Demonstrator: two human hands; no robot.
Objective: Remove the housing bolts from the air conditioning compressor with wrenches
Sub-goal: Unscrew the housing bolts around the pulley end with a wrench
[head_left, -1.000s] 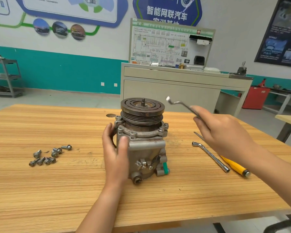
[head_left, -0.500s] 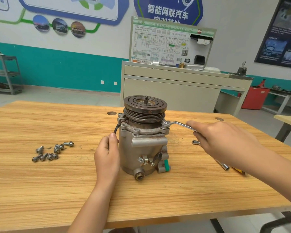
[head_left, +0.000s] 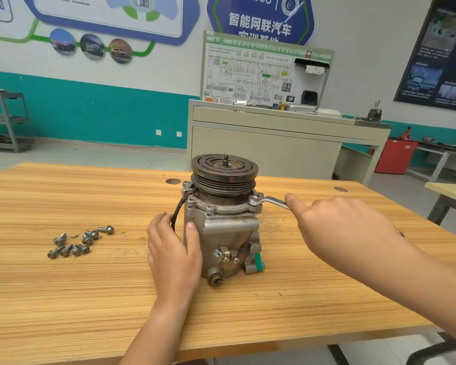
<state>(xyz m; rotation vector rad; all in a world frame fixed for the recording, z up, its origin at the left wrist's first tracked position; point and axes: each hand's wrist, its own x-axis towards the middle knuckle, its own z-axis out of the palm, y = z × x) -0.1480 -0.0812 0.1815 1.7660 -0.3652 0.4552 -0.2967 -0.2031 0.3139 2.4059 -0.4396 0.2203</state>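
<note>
Lifted wrench (head_left: 273, 200) now seated on flange bolt (head_left: 253, 200), centre frame; right hand (head_left: 340, 227) clamps it, left hand (head_left: 173, 252) grips compressor (head_left: 229, 237). Keep head square, pull steadily.

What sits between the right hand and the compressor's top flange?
Head view: only the silver offset ring wrench, its ring end at the flange of the grey metal compressor, its handle in the right hand.
</note>
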